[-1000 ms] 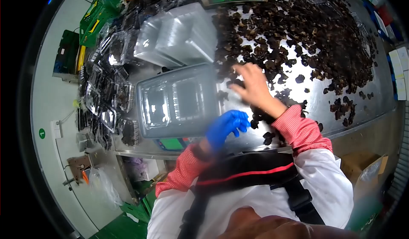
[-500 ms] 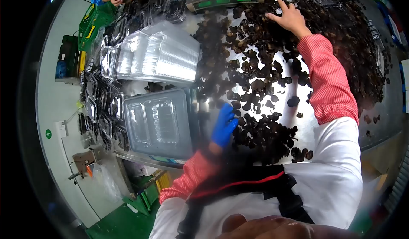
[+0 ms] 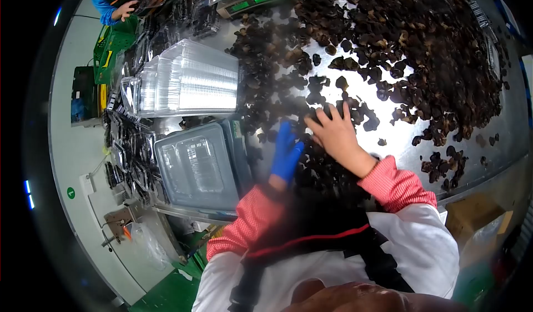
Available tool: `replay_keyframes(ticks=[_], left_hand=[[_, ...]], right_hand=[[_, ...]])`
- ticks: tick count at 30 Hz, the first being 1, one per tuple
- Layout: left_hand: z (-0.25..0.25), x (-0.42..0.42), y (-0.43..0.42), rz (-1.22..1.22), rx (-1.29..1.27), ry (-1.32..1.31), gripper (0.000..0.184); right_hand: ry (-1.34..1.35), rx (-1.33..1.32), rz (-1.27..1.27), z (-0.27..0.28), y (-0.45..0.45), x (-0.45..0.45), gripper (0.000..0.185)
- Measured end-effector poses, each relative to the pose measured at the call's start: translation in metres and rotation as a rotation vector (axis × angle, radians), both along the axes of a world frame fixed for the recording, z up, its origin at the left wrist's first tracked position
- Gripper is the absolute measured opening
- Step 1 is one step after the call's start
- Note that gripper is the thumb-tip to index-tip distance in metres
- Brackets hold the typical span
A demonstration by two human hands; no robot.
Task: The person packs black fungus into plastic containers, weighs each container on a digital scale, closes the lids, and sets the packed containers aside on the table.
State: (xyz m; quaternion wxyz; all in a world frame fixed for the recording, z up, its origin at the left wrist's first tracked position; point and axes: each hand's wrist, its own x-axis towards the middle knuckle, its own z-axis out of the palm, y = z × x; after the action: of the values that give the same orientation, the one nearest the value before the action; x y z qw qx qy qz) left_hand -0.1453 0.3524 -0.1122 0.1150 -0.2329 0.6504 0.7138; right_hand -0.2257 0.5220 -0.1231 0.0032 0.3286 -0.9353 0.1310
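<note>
Dark, curled pieces that look like dried wood ear mushrooms (image 3: 444, 73) are spread over a shiny metal table (image 3: 327, 53), heaped thickest at the right. My right hand (image 3: 337, 138) is bare and lies over loose pieces near my body, palm down with fingers spread. Just left of it is my left hand (image 3: 287, 153) in a blue glove, its fingers stretched out at the left edge of the near pile. Neither hand grips anything visible. My body and dark strap partly hide the nearest pieces.
Left of my gloved hand stands a grey tub with a clear tray (image 3: 197, 167) on top. Behind it lie nested clear plastic containers (image 3: 191, 81). A scale (image 3: 272, 0) with green displays is at the far side. Another person's hand (image 3: 125, 10) shows at upper left, above a green crate (image 3: 114, 48).
My right hand has come from the far heap back toward me, beside my left hand. Mushroom pieces have shifted nearer, baring more metal at right. The view has turned slightly.
</note>
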Motion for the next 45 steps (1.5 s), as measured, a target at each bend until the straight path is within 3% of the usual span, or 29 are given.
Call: replay_keyframes(ticks=[6, 9, 14, 17, 19, 21, 22, 25, 27, 29, 32, 36, 39, 41, 43, 45], left_hand=[[-0.004, 0.006, -0.012, 0.038, 0.05, 0.01, 0.064], [0.05, -0.015, 0.002, 0.158, 0.017, -0.194, 0.061], [0.025, 0.0, -0.019, 0.449, -0.09, -0.027, 0.06], [0.045, -0.014, -0.019, 0.6, -0.064, -0.063, 0.069], [0.047, -0.024, -0.024, 0.595, -0.016, -0.073, 0.074], [0.049, -0.036, -0.027, 0.585, 0.041, -0.083, 0.079], [0.043, -0.041, -0.028, 0.573, 0.044, -0.084, 0.079], [0.013, -0.036, -0.034, 0.406, 0.018, 0.072, 0.081], [-0.018, -0.024, -0.04, 0.18, 0.008, 0.261, 0.08], [-0.042, -0.008, -0.036, -0.103, -0.749, 0.431, 0.076], [-0.025, 0.002, -0.005, -0.204, -0.687, 0.497, 0.065], [0.003, 0.015, 0.016, -0.362, -0.651, 0.459, 0.063], [0.006, 0.019, 0.014, -0.299, -0.581, 0.513, 0.06], [0.003, 0.025, 0.011, -0.114, -0.554, 0.431, 0.058], [-0.009, 0.029, -0.001, 0.062, -0.467, 0.316, 0.057], [-0.017, 0.031, -0.018, 0.083, -0.63, 0.282, 0.064]], right_hand=[[-0.155, -0.203, 0.06, 0.062, 0.009, -0.002, 0.068], [-0.091, -0.342, 0.004, 0.077, -0.018, -0.06, 0.071], [-0.043, -0.201, 0.036, 0.03, -0.113, -0.19, 0.075], [-0.109, -0.035, 0.01, 0.014, -0.161, -0.191, 0.08], [-0.091, 0.008, 0.034, 0.003, -0.174, -0.168, 0.082], [-0.145, 0.107, 0.237, 0.013, -0.166, -0.13, 0.077], [-0.068, 0.03, 0.281, 0.001, -0.158, -0.104, 0.071], [0.046, -0.067, 0.318, 0.005, -0.111, -0.047, 0.049], [0.173, 0.015, 0.273, 0.012, -0.077, -0.026, 0.041], [0.179, -0.035, 0.182, 0.016, -0.041, -0.008, 0.038], [-0.004, 0.039, 0.04, 0.02, 0.01, 0.009, 0.036], [-0.155, -0.084, -0.018, 0.058, 0.046, 0.0, 0.038], [-0.01, -0.208, -0.099, 0.06, 0.04, -0.026, 0.049], [-0.012, -0.318, -0.125, 0.058, 0.022, -0.045, 0.057], [-0.005, -0.306, -0.131, 0.048, 0.0, -0.064, 0.063], [0.065, -0.187, -0.152, 0.021, -0.021, -0.073, 0.069]])
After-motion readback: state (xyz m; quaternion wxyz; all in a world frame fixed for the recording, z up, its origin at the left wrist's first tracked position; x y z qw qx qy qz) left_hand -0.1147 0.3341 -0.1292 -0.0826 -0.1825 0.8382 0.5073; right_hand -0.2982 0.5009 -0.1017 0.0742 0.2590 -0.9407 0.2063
